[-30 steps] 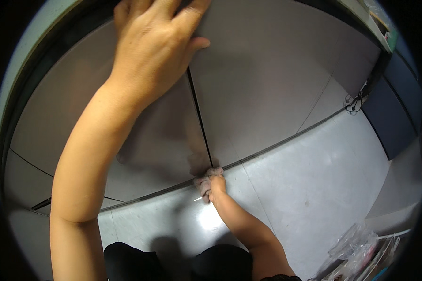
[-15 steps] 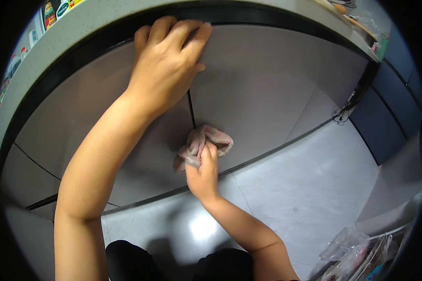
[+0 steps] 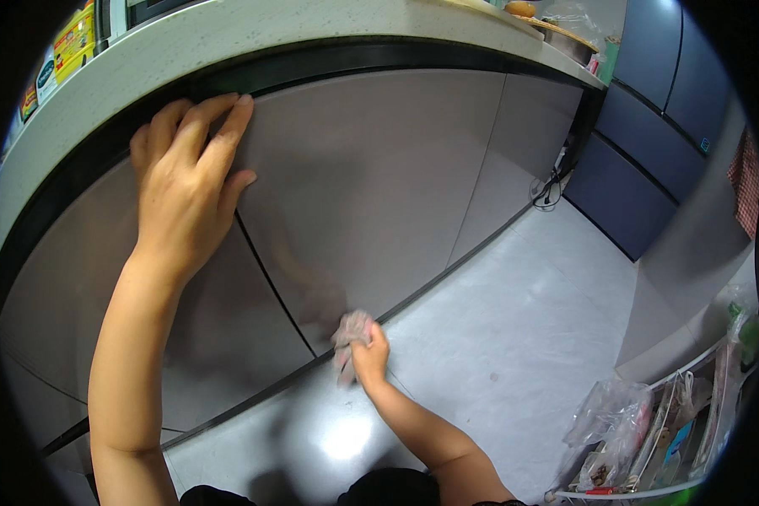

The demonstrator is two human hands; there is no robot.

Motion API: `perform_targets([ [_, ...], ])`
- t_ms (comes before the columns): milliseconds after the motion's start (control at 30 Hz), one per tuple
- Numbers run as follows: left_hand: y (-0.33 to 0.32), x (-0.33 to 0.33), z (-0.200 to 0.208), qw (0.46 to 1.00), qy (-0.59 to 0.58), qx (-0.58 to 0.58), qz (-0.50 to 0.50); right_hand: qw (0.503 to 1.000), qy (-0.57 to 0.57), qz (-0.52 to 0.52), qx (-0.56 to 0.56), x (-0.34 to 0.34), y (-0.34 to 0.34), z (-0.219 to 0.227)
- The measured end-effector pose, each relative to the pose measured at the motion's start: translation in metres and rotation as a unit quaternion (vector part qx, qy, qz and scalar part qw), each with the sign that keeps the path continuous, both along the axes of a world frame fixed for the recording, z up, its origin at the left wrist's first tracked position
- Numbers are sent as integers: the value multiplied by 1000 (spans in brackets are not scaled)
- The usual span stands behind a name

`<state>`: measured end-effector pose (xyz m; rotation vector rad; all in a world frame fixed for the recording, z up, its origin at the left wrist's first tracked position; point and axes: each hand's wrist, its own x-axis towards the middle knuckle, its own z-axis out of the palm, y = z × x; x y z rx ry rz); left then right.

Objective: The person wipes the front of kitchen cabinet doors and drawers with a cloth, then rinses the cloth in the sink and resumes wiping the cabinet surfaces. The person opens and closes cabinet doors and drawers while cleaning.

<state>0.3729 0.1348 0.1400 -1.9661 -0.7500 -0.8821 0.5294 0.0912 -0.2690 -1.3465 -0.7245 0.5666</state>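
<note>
My left hand (image 3: pixel 181 173) rests at the upper edge of a grey-brown cabinet door (image 3: pixel 379 169), just below the dark recess under the counter. Its fingers are bent and apart, fingertips at the door's edge, and the thumb lies away from them. Low down, my right hand (image 3: pixel 371 354) is closed around a crumpled pinkish-grey cloth (image 3: pixel 352 333). The cloth is at the bottom of the door, by the dark strip along the floor, right of the narrow gap between two doors. Part of the cloth is hidden by my fingers.
A pale speckled countertop (image 3: pixel 312 32) overhangs the doors, with packages at its left end and a pan (image 3: pixel 565 40) at the right. Dark blue cabinet fronts (image 3: pixel 641 160) stand beyond some black cables (image 3: pixel 548 187). A rack with plastic bags (image 3: pixel 607 422) stands lower right on the grey floor.
The view has shifted to the right. My right hand has carried the cloth down from the middle of the door gap to the door's bottom edge. My left hand stays at the top edge.
</note>
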Motion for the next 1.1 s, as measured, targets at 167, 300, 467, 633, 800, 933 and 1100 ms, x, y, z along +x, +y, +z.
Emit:
perform_targets([
  [167,-4,-3,-5,1000,-8,1,13,934,-252,-31,251,17,16,197],
  [300,-9,3,-1,1000,-26,-6,-5,873,-421,-63,237,7,39,216],
  [467,-10,5,-1,999,-34,-14,-15,893,-422,-22,157,3,36,91],
  [633,-10,2,-3,1000,-28,-5,-4,886,-359,-26,294,32,30,115],
  [800,-8,11,-20,998,-5,2,70,862,-410,-43,296,20,63,236],
  [933,-4,33,-37,997,23,-24,68,881,-382,-27,276,20,79,196],
  [1100,12,83,-33,991,122,-60,10,943,-273,10,191,45,53,99],
])
